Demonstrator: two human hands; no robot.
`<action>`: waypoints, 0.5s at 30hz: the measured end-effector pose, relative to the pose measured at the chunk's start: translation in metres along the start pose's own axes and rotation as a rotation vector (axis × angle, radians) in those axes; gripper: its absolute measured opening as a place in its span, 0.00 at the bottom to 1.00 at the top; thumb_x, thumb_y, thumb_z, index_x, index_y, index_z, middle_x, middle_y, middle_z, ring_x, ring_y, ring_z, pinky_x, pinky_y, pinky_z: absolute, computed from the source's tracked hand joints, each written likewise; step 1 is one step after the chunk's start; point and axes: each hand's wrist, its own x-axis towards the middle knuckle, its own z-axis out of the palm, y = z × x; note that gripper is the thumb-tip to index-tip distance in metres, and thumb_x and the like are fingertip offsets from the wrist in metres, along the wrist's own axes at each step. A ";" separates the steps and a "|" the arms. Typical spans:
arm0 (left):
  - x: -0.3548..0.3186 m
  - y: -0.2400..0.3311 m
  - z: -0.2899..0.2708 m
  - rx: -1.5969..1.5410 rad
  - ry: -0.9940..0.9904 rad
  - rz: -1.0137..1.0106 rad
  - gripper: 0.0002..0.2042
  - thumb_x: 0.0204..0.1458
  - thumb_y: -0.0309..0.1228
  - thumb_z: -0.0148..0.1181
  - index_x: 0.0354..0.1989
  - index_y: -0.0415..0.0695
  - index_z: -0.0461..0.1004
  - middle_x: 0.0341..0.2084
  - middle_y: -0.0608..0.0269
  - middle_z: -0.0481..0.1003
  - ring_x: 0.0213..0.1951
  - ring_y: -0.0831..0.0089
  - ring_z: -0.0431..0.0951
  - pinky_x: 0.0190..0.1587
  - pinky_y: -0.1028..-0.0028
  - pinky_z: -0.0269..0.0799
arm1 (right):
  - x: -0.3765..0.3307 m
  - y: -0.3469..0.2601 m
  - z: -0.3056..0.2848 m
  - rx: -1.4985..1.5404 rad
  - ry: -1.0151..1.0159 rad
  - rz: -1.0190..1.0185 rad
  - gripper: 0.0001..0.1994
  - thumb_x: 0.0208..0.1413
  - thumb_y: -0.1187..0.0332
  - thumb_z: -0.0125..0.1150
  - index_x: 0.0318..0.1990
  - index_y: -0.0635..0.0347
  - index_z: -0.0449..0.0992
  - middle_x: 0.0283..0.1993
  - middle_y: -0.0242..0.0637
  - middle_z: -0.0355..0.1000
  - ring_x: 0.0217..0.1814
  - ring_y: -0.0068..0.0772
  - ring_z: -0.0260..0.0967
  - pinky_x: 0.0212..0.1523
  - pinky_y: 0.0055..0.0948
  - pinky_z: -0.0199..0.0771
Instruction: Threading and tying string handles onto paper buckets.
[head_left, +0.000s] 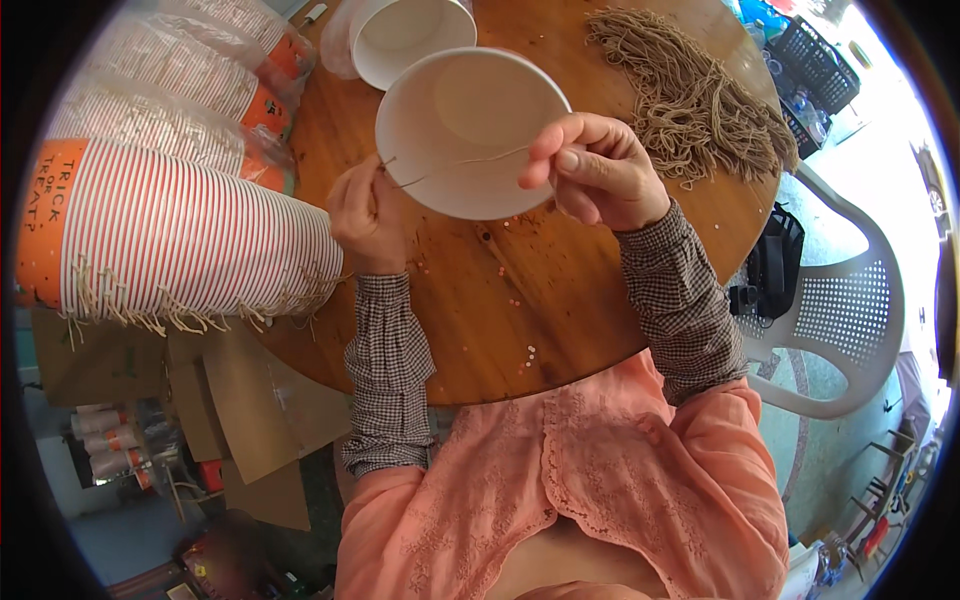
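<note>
A white paper bucket [470, 110] is tilted with its mouth toward me, over the middle of the round table. A thin tan cord [460, 163] runs across that mouth from one hand to the other. My left hand [368, 215] is closed at the bucket's left rim, pinching the cord, whose short end sticks up past the fingertips. At the right rim my right hand [605, 170] holds the cord's other side between bent fingers and thumb. Whether any fingers also support the bucket is hidden.
Nested striped orange-and-white buckets [200, 225] with cord handles lie at the left, before plastic-wrapped stacks [150, 120]. Another white bucket [410, 40] stands behind. A heap of tan cords [690, 100] covers the table's [470, 340] far right. A grey plastic chair [840, 310] is at right, cardboard [260, 400] at lower left.
</note>
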 end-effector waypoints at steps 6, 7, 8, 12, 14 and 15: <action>0.011 0.007 -0.015 -0.084 0.331 -0.017 0.16 0.58 0.23 0.53 0.54 0.34 0.67 0.44 0.52 0.75 0.45 0.61 0.74 0.47 0.66 0.71 | 0.007 0.012 0.002 0.059 0.172 -0.105 0.05 0.62 0.72 0.52 0.43 0.60 0.72 0.41 0.43 0.78 0.19 0.16 0.66 0.18 0.13 0.64; 0.011 0.010 -0.015 -0.086 0.329 -0.017 0.16 0.58 0.23 0.53 0.54 0.34 0.67 0.44 0.52 0.75 0.45 0.61 0.74 0.47 0.66 0.71 | 0.006 0.011 0.004 0.069 0.209 -0.091 0.04 0.63 0.72 0.52 0.42 0.60 0.70 0.41 0.43 0.77 0.26 0.19 0.72 0.25 0.16 0.72; 0.011 0.013 -0.014 0.006 0.407 0.117 0.15 0.58 0.23 0.53 0.53 0.33 0.68 0.44 0.51 0.74 0.46 0.59 0.73 0.48 0.65 0.71 | 0.008 0.014 0.006 0.068 0.208 -0.095 0.04 0.63 0.72 0.52 0.42 0.60 0.70 0.41 0.43 0.77 0.26 0.19 0.72 0.25 0.16 0.72; -0.007 0.038 -0.016 -0.101 0.212 0.462 0.08 0.54 0.23 0.53 0.40 0.32 0.73 0.33 0.51 0.76 0.36 0.56 0.77 0.42 0.61 0.72 | 0.012 0.026 0.009 0.124 0.223 -0.173 0.04 0.63 0.72 0.52 0.43 0.59 0.69 0.40 0.39 0.75 0.38 0.25 0.74 0.43 0.24 0.77; -0.008 0.052 -0.011 -0.200 0.154 0.570 0.08 0.53 0.30 0.55 0.31 0.37 0.73 0.26 0.57 0.74 0.30 0.59 0.76 0.39 0.61 0.72 | 0.013 0.029 0.007 0.144 0.257 -0.186 0.04 0.63 0.72 0.52 0.43 0.60 0.69 0.39 0.38 0.74 0.37 0.24 0.73 0.40 0.23 0.77; -0.011 0.056 -0.011 -0.216 0.159 0.604 0.09 0.52 0.33 0.56 0.29 0.39 0.73 0.26 0.57 0.73 0.30 0.59 0.76 0.39 0.62 0.71 | 0.012 0.029 0.005 0.141 0.256 -0.190 0.04 0.63 0.72 0.52 0.43 0.60 0.69 0.39 0.38 0.74 0.37 0.24 0.73 0.40 0.23 0.77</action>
